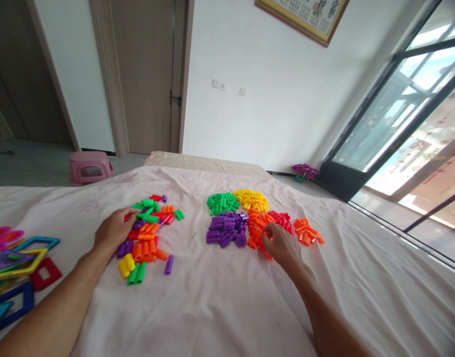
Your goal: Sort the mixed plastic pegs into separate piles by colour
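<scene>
My left hand (pixel 114 229) rests at the left edge of a mixed pile of small plastic tubes (pixel 149 229) in green, red, orange, purple and yellow. Its fingers are curled in among the pieces by a red and a green one; what they grip is hidden. My right hand (pixel 285 246) is over a heap of orange tubes (pixel 256 225), thumb and forefinger pinched round an orange plastic tube, partly covered. Around it are sorted heaps of purple tubes (pixel 225 229), green tubes (pixel 223 202), yellow tubes (pixel 253 200) and red tubes (pixel 283 220).
A smaller orange group (pixel 307 232) lies right of my right hand. Flat coloured frame shapes (pixel 17 267) are beside my left forearm. A pale, wrinkled cloth (pixel 198 307) covers the table. Beyond it stand a pink stool (pixel 90 167) and purple flowers (pixel 305 171).
</scene>
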### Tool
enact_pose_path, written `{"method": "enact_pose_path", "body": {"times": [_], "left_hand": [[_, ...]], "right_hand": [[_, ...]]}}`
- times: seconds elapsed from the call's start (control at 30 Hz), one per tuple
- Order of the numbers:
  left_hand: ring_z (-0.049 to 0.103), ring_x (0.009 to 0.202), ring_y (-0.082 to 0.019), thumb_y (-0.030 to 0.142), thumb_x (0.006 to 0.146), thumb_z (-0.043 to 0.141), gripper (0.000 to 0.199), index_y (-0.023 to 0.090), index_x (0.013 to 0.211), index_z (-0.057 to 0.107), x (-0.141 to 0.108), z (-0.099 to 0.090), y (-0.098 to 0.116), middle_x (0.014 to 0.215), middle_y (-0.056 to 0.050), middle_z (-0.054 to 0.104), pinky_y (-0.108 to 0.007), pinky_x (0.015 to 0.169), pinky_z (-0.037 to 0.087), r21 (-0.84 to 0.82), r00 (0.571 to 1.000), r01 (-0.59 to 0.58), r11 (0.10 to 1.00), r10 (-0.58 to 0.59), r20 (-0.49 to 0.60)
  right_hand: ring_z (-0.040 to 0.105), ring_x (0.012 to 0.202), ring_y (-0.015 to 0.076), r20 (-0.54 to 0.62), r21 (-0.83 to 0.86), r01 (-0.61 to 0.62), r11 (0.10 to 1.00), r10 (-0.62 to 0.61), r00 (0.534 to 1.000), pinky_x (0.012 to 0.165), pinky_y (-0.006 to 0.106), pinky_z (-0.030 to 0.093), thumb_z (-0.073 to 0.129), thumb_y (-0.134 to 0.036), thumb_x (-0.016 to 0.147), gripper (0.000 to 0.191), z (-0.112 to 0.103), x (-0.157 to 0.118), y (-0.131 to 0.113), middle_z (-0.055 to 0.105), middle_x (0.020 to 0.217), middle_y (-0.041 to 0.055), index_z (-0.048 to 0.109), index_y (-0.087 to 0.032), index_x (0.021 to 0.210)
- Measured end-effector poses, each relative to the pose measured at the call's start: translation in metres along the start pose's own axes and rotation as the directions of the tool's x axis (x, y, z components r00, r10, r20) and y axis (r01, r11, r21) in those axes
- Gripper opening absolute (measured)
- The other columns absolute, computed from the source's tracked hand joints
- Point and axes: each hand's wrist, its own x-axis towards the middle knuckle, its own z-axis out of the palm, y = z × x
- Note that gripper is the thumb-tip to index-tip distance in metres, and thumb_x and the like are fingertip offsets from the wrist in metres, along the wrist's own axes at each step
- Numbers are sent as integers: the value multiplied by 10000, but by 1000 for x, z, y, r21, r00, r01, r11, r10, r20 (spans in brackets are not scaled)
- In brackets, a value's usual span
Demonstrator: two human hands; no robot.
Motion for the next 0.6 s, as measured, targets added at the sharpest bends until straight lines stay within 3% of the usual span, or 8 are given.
{"method": "enact_pose_path", "body": {"times": [0.3,0.6], "left_hand": [[647,1106,-297,413,921,427,385,286,1145,714,-3,-4,7,1277,-50,691,-389,878,502,11,1000,17,1000,-17,4],[655,1086,-276,402,912,449,375,280,1136,724,-3,-2,5,1253,-46,703,-356,862,500,-10,1000,-4,1000,4,-20]], "right_hand": [[656,892,193,-137,29,83,996,-78,987,586,266,335,536,-263,884,242,0,-5,-8,717,1053,13,676,-258,1082],[640,914,199,-193,36,177,984,-167,967,625,270,374,543,-262,899,206,2,-11,-16,707,1037,35,704,-249,1026]]}}
